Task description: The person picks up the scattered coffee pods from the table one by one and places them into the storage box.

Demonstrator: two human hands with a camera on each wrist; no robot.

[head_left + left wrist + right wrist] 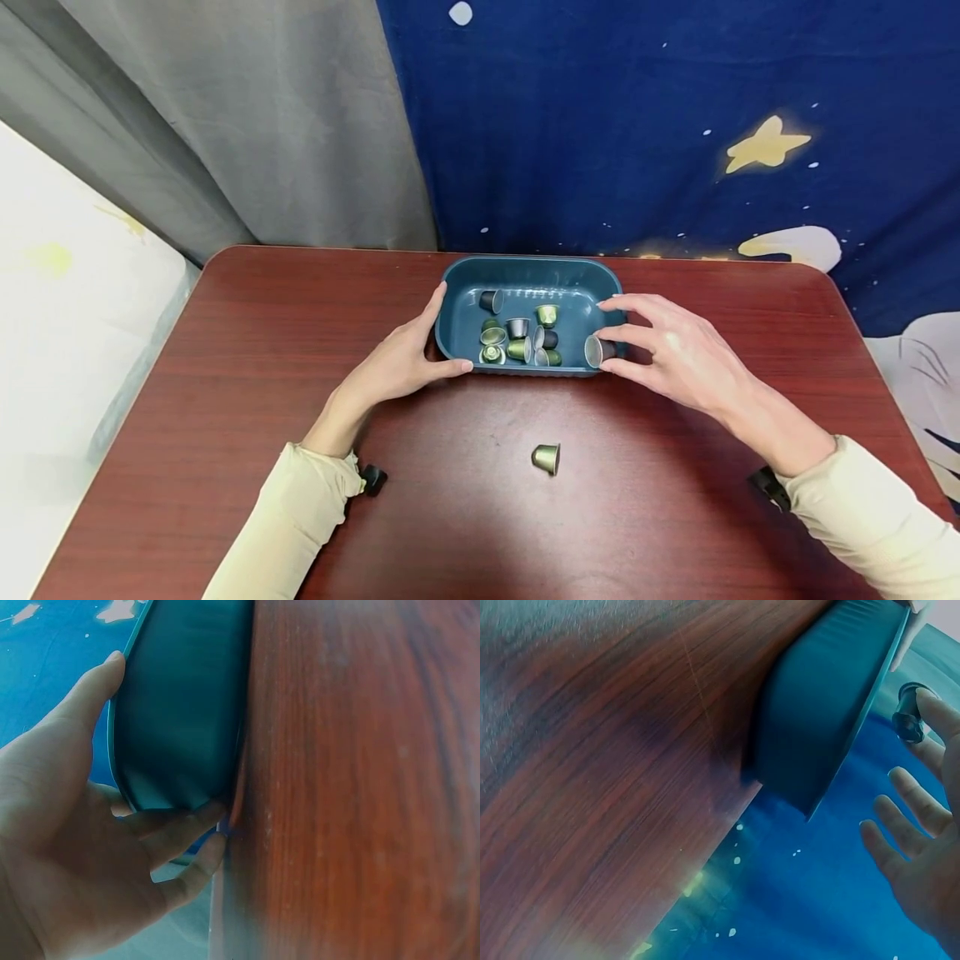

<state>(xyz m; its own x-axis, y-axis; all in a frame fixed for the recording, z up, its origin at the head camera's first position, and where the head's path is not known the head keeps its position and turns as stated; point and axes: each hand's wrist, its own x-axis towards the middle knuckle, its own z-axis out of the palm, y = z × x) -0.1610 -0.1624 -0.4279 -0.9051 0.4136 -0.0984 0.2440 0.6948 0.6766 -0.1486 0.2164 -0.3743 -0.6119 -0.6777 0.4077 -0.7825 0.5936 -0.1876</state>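
A dark coffee capsule (598, 352) is pinched between the thumb and index finger of my right hand (675, 350), over the right end of a blue-green plastic bin (528, 370). In the right wrist view the capsule (908, 716) is above the bin's rim and the other fingers are spread. At the bin's left end, my left hand (397, 358) touches it with spread fingers, thumb at the front rim. The left wrist view shows the fingers along the bin's outer wall (180, 712). Several green, black and silver capsules (517, 349) lie inside.
One green capsule (546, 459) lies on its side on the reddish-brown table (450, 517), in front of the bin. Behind the table's far edge hang a grey curtain (315, 125) and a blue star-patterned cloth (600, 125).
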